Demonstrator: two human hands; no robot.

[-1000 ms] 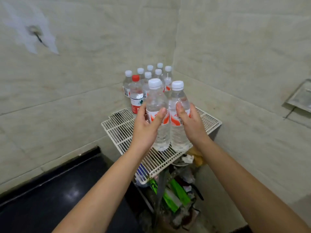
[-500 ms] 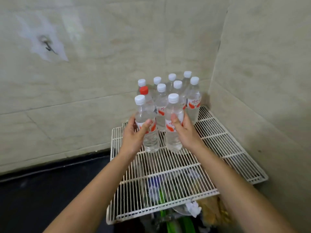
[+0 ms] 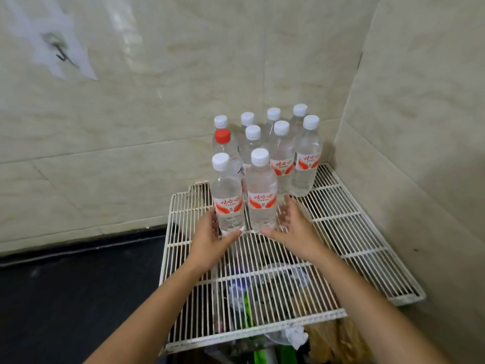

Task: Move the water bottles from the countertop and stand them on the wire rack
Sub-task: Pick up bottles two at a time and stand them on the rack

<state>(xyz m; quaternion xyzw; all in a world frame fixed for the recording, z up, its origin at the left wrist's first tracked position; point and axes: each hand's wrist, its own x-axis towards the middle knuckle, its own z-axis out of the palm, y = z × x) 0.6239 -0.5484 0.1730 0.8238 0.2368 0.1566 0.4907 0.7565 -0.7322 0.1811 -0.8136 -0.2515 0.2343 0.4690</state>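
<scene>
Two clear water bottles with white caps and red labels stand upright side by side on the white wire rack: the left bottle and the right bottle. My left hand is open beside the left bottle's base, fingers and thumb still close to or touching it. To the right of the right bottle, my right hand is open with fingers spread, apart from the bottle. Behind them, several more bottles stand in the corner, one with a red cap.
Tiled walls close the rack in at the back and right. A black countertop lies to the left, lower than the rack. Under the rack, bags and green packets show through the wires. The rack's front half is bare.
Both bottles have been set down on the rack in front of the group. Both hands have let go, opened and slid down to the bottles' bases. The camera has moved closer.
</scene>
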